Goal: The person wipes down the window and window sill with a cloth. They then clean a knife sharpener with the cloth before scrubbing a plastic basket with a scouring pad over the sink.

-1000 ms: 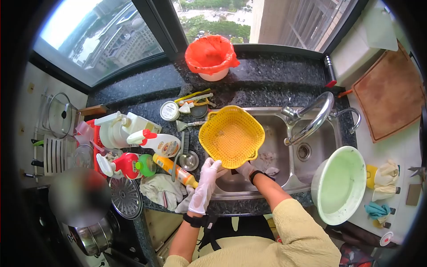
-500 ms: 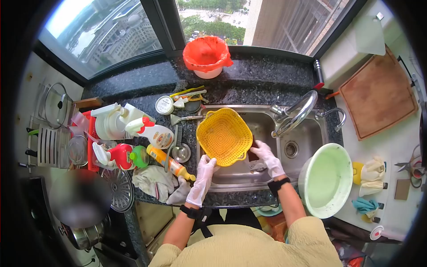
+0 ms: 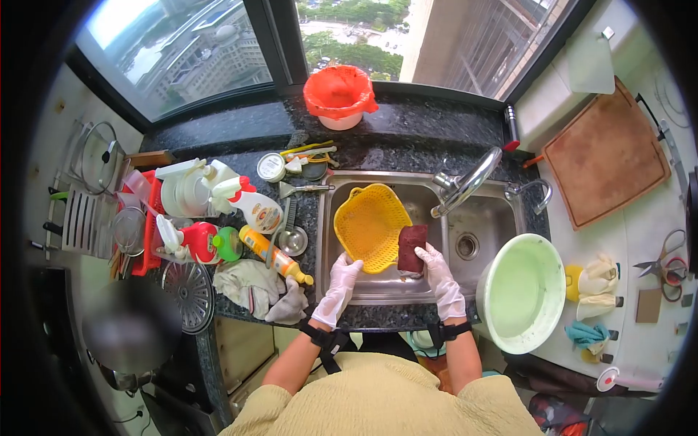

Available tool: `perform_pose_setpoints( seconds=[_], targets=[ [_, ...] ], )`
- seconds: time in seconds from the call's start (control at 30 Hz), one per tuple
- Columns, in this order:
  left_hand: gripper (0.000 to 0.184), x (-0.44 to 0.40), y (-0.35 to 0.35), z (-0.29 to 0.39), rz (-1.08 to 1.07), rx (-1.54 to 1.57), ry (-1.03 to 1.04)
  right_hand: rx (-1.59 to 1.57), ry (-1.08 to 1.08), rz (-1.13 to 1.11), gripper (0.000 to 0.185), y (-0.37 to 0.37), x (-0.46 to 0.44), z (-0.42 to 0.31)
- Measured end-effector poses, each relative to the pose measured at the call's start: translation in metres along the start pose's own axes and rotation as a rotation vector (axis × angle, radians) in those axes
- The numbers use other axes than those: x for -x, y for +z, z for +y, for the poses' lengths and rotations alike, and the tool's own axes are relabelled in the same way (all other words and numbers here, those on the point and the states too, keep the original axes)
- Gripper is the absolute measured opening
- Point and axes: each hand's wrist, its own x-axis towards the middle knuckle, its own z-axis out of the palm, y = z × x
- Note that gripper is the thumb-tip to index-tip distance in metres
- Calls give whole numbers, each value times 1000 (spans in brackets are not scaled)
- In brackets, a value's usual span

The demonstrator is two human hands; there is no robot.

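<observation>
A yellow plastic basket [image 3: 369,231] with a perforated bottom and sides sits tilted over the left basin of the steel sink [image 3: 429,296]. My left hand [image 3: 342,282], in a white glove, grips the basket's near left rim. In my right hand [image 3: 440,280], also gloved, is a dark red scouring pad [image 3: 412,247], raised beside the basket's right side. My fingers cover part of the pad's right edge. Below the pad, something small and pale lies in the basin, too unclear to name.
To the left stand spray bottles [image 3: 260,211], an orange-yellow bottle [image 3: 273,251] and cloths [image 3: 251,287]. A faucet [image 3: 469,185] arches above the sink. At the right are a pale green basin [image 3: 523,294] and a cutting board [image 3: 607,156]. A red-bagged bin [image 3: 339,94] stands behind.
My right hand has brought the red pad up into view beside the basket. The basket has tipped and moved slightly down, with my left hand still on its rim.
</observation>
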Motion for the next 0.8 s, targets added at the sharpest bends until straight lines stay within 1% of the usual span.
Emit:
perform_pose_setpoints(
  seconds=[0.07, 0.1, 0.2, 0.23, 0.27, 0.3, 0.33, 0.4, 0.43, 0.53, 0.6, 0.67, 0.7, 0.8],
  targets=[
    [33, -3, 2, -8, -7, -24, 10, 65, -93, 56, 36, 7, -6, 9],
    [32, -2, 1, -7, -20, -79, -24, 98, -138, 85, 35, 15, -7, 10],
    [30, 2, 6, -7, -32, 8, -13, 1207, -841, 257, 35, 39, -6, 6],
    [26, 2, 8, -10, -42, 81, 4, 1162, -720, 115, 31, 56, -3, 4],
    [23, 1, 10, -12, -54, 151, 22, 1218, -738, 60, 29, 66, -2, 17],
    [19, -2, 12, -15, -69, 219, 41, 1350, -740, 3, 27, 67, -7, 45],
    [22, -8, 11, -19, -51, 242, 29, 1483, -738, -54, 25, 68, -11, 69],
    [29, -17, 8, -22, -13, 287, 4, 1473, -727, -57, 21, 78, -5, 79],
    [31, -16, 3, -20, 2, 268, -31, 1431, -774, -113, 22, 72, -10, 79],
    [30, -18, -9, -22, 12, 38, 112, 1755, -706, -191, 25, 31, -29, 66],
    [27, -11, -7, -12, 35, -27, 86, 2010, -638, -61, 28, -2, -51, 45],
    [26, 3, -1, 11, 50, -69, 27, 1817, -943, -128, 31, -23, -59, 29],
    [25, -5, 0, 4, 73, -34, 55, 1804, -952, -74, 28, -18, -61, 30],
    [25, -34, 12, -25, 105, 78, 113, 1624, -754, 5, 25, 0, -63, 55]
  ],
)
